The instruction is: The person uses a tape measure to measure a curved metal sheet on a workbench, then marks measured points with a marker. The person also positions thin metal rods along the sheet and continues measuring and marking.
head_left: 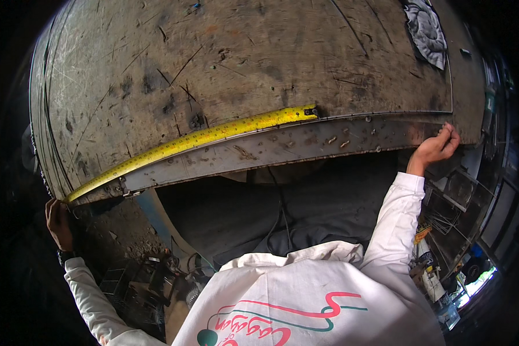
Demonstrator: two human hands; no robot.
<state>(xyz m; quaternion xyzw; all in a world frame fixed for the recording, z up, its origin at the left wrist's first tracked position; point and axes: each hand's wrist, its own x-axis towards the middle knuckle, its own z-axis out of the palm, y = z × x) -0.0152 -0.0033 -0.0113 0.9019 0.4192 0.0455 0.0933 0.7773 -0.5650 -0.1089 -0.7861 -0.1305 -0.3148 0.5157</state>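
Observation:
A yellow tape measure (190, 138) lies extended in a curve along the near edge of the worn wooden workbench (282, 52). Its dark hooked tip rests near the middle of the edge. At the bench's left corner my left hand (57, 224) has its fingers closed around the other end of the blade; a case, if there is one, is hidden. Below the blade runs a grey metal strip (259, 149) with worn spots. Beside that strip's right end is my right hand (435, 150), fingers bent together in a pinch; what they hold, if anything, is too small to make out.
A grey crumpled cloth (427, 32) lies at the bench's far right. Thin dark rods (47, 104) run along its left side. Cluttered shelves (444, 230) stand at the right, and dark metal items (150, 282) sit below on the left.

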